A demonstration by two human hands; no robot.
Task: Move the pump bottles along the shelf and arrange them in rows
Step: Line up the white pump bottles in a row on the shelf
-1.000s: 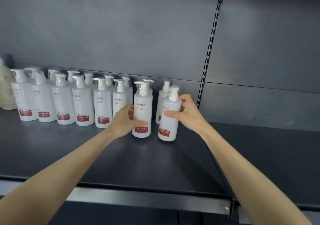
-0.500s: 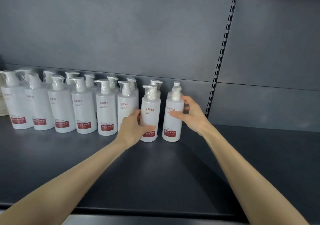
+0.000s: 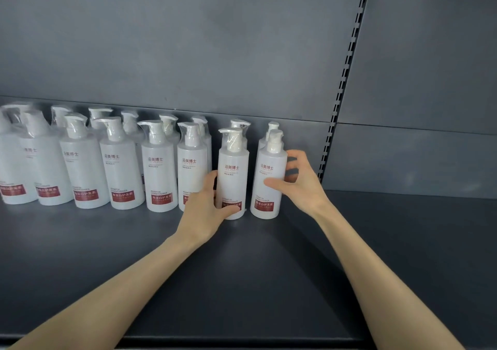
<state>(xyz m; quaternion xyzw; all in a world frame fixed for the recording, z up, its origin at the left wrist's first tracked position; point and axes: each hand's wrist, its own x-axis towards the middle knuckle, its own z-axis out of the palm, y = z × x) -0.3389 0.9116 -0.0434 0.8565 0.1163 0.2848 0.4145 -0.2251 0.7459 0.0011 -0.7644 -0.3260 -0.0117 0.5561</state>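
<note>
White pump bottles with red labels stand in two rows along the back of the dark shelf (image 3: 242, 282). My left hand (image 3: 204, 209) grips the lower part of one front-row bottle (image 3: 232, 172), thumb across its red label. My right hand (image 3: 301, 185) curls round the rightmost front bottle (image 3: 269, 172), thumb on its front and fingers at its right side. Both bottles stand upright on the shelf, a small gap between them. Behind each stands a back-row bottle, showing only its pump head (image 3: 239, 125).
Several more bottles (image 3: 121, 166) fill the rows to the left, out to the frame's edge. A slotted metal upright (image 3: 347, 67) divides the back panel just right of the bottles. The shelf's front edge (image 3: 242, 340) runs along the bottom.
Both hands have pushed their bottles back toward the wall, into line with the front row. The view has shifted closer and rightward.
</note>
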